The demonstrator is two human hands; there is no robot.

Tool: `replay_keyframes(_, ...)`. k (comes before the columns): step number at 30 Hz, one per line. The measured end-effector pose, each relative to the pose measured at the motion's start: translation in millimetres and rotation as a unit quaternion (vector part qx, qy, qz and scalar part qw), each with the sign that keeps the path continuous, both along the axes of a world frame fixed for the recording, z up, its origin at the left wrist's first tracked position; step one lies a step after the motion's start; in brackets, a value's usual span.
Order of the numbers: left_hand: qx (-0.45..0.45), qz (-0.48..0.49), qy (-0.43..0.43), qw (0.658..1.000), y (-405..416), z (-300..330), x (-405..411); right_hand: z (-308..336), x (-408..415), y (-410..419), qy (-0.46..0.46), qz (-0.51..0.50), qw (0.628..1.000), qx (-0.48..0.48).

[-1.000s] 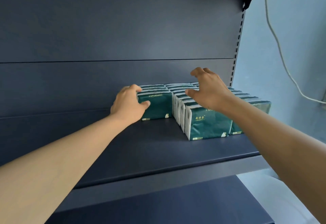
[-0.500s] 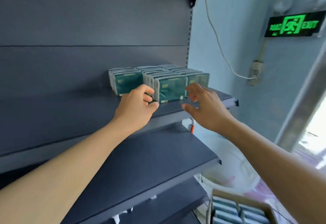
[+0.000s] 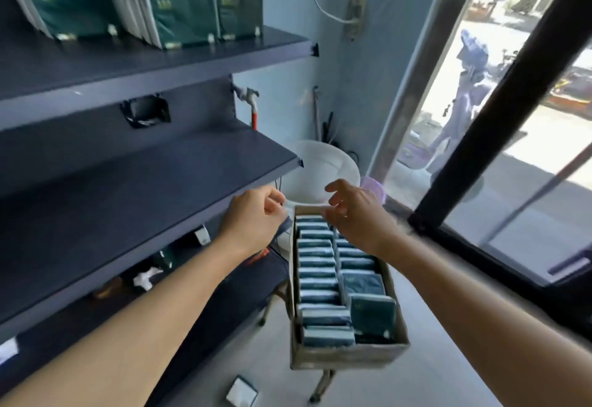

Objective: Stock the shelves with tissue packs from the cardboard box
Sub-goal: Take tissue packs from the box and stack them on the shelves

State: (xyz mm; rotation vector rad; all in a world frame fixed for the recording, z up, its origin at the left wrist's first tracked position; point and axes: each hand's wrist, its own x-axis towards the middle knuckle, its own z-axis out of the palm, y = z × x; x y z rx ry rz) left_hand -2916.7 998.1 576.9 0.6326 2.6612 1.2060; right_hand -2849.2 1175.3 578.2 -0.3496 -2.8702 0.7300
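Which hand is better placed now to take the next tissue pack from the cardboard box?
Probably the right hand: it is open above the cardboard box. The left hand is beside it, fingers curled.

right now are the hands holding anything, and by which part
Nothing is held. The left hand and right hand hang with loosely curled fingers above the cardboard box of tissue packs.

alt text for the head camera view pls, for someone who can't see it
Both empty hands, left hand and right hand, reach down toward a cardboard box filled with green tissue packs. More packs stand on the top shelf at left.
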Motion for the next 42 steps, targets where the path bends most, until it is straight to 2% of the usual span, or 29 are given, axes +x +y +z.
replay_keyframes(10, -0.102, -0.046, -0.125, 0.986, 76.1, -134.6, 44.5, -139.6, 65.3, 100.6, -0.137, -0.037, 0.989, -0.045)
replay_keyframes(14, -0.156, -0.025, -0.173, 0.972, 91.0, -185.5, 52.0, -193.9, 70.1, 136.6, -0.193, -0.031, 0.979, -0.054)
replay_keyframes(20, -0.268, -0.036, -0.167, 0.948, 91.3, -243.0, 61.7, -258.1, 69.4, 150.0, -0.277, 0.01, 0.958, -0.075)
replay_keyframes(23, -0.269, -0.045, -0.18, 0.945, 89.2, -263.0, 60.0, -279.9, 70.4, 148.8, -0.286, 0.028, 0.957, -0.042)
replay_keyframes(27, -0.245, -0.044, -0.194, 0.949, 89.7, -281.3, 53.4, -295.8, 69.4, 147.6, -0.272, 0.026, 0.962, 0.002)
replay_keyframes(31, -0.193, -0.018, -0.164, 0.967, 93.4, -287.0, 42.4, -298.6, 66.5, 147.4, -0.267, 0.023, 0.963, 0.007)
replay_keyframes(37, -0.253, -0.142, -0.122, 0.949, 97.8, -286.9, 35.3, -287.3, 61.5, 154.6, -0.277, -0.008, 0.958, -0.068)
replay_keyframes(42, -0.223, -0.055, -0.106, 0.967, 107.6, -269.8, 24.3, -261.5, 52.8, 159.8, -0.254, -0.021, 0.962, -0.093)
